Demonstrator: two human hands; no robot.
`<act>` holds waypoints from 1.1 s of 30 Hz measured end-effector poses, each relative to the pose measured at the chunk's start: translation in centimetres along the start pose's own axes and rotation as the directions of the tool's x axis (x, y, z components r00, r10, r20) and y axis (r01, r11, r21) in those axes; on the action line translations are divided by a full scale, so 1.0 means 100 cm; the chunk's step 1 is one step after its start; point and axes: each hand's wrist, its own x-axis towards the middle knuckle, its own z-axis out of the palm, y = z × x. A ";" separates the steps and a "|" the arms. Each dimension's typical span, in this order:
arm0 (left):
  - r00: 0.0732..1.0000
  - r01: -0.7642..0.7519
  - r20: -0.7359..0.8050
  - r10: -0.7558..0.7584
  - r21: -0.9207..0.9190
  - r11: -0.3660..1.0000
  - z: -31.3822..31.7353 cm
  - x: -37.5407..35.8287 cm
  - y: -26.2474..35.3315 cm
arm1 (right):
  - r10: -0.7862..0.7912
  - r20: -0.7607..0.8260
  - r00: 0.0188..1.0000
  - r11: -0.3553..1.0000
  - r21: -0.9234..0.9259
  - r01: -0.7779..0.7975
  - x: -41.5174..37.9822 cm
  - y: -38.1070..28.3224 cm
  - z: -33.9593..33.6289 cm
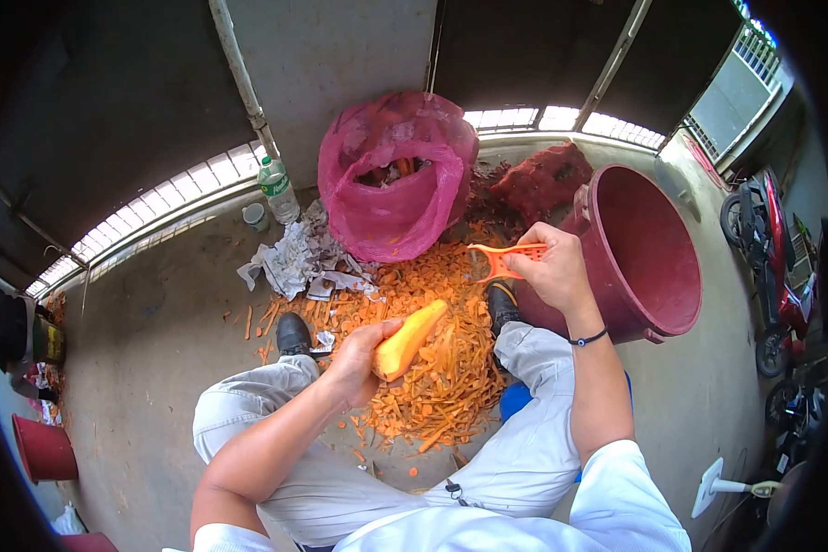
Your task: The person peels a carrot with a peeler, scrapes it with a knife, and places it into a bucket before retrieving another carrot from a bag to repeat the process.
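My left hand [358, 359] is wrapped round the thick end of a large yellow-orange carrot [412, 339], whose smooth surface looks peeled. Its narrower end points up and to the right. In my right hand [558, 270] is an orange Y-shaped peeler [496, 262], gripped by the handle and held apart from the carrot, up and to its right. Beneath both hands a heap of orange peelings and small round slices [442, 386] spreads over the floor between my shoes.
A pink mesh sack [386, 216] stands open beyond the heap. Beside it lies a red sack [543, 182]. A big maroon tub [649, 322] leans near my right knee. Crumpled paper [294, 258], a plastic bottle [279, 190] and a cup [256, 218] sit at left; motorcycles [768, 262] are far right.
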 end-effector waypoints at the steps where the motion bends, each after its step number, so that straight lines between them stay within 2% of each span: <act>1: 0.999 -0.004 0.046 0.007 -0.046 0.999 -0.002 0.001 -0.001 | 0.013 0.049 0.999 0.989 0.150 -0.020 -0.003 -0.003 0.002; 3: 0.997 -0.022 0.075 0.028 -0.078 0.997 0.002 -0.001 0.001 | 0.001 0.138 0.990 0.916 0.397 -0.056 -0.008 -0.011 0.009; 4: 0.997 -0.020 0.073 0.026 -0.075 0.997 0.001 0.000 0.000 | 0.003 0.137 0.991 0.915 0.399 -0.058 -0.011 -0.015 0.012; 6: 0.996 -0.047 0.067 0.052 -0.078 0.996 -0.001 0.004 -0.004 | -0.015 0.315 0.949 0.884 0.448 -0.135 -0.017 -0.026 0.015; 7: 0.997 -0.043 0.068 0.048 -0.074 0.996 -0.002 0.004 -0.005 | -0.031 0.336 0.941 0.910 0.399 -0.112 -0.019 -0.028 0.019; 8: 0.996 -0.052 0.070 0.057 -0.062 0.997 -0.003 0.004 -0.005 | -0.026 0.333 0.943 0.909 0.400 -0.116 -0.020 -0.030 0.020; 10: 0.995 -0.056 0.074 0.059 -0.051 0.997 -0.002 0.003 -0.005 | -0.073 0.276 0.958 0.979 0.204 0.016 -0.020 -0.031 0.020; 12: 0.997 -0.058 0.048 0.060 -0.045 0.997 0.002 -0.001 -0.004 | -0.094 0.135 0.986 0.991 0.104 0.080 -0.013 -0.025 0.009; 14: 0.997 -0.081 0.013 0.081 -0.049 0.996 0.012 -0.007 0.000 | -0.044 0.022 0.999 0.999 0.023 0.044 -0.004 -0.015 -0.004; 16: 0.995 -0.098 -0.022 0.097 -0.048 0.994 0.014 -0.007 0.002 | -0.016 0.024 1.000 0.997 0.077 0.014 -0.006 -0.016 -0.007; 18: 0.987 -0.157 0.026 0.157 0.020 0.987 0.007 -0.003 -0.002 | 0.006 0.214 0.977 0.861 0.496 -0.114 -0.012 -0.019 0.005; 22: 0.982 -0.185 0.011 0.186 0.159 0.970 0.005 0.002 -0.007 | -0.020 0.390 0.921 0.879 0.445 -0.170 -0.019 -0.031 0.020; 23: 0.980 -0.196 0.002 0.199 0.189 0.962 0.006 0.001 -0.007 | -0.017 0.385 0.923 0.878 0.447 -0.171 -0.018 -0.029 0.018; 25: 0.979 -0.200 -0.002 0.206 0.220 0.955 0.006 0.002 -0.010 | -0.029 0.312 0.950 0.971 0.236 -0.048 -0.012 -0.023 0.011; 27: 0.939 -0.327 0.022 0.344 0.371 0.869 0.005 0.004 -0.011 | 0.019 0.190 0.982 0.991 0.126 -0.043 -0.003 -0.014 -0.002; 28: 0.937 -0.333 0.025 0.349 0.370 0.867 0.006 0.003 -0.009 | 0.015 0.122 0.992 0.998 0.054 -0.022 0.001 -0.010 -0.005; 29: 0.933 -0.334 0.021 0.358 0.414 0.847 0.007 0.000 -0.006 | 0.062 0.137 0.989 0.984 0.157 -0.084 0.000 -0.005 -0.008; 30: 0.930 -0.333 0.014 0.367 0.454 0.827 0.008 -0.002 -0.004 | 0.061 0.137 0.989 0.984 0.155 -0.082 -0.002 -0.008 -0.006; 32: 0.928 -0.329 0.005 0.372 0.473 0.817 0.006 0.002 -0.004 | 0.047 0.280 0.959 0.850 0.493 -0.186 -0.012 -0.016 0.008; 33: 0.929 -0.321 -0.002 0.371 0.499 0.805 0.004 0.004 -0.006 | 0.009 0.311 0.950 0.886 0.438 -0.151 -0.016 -0.021 0.015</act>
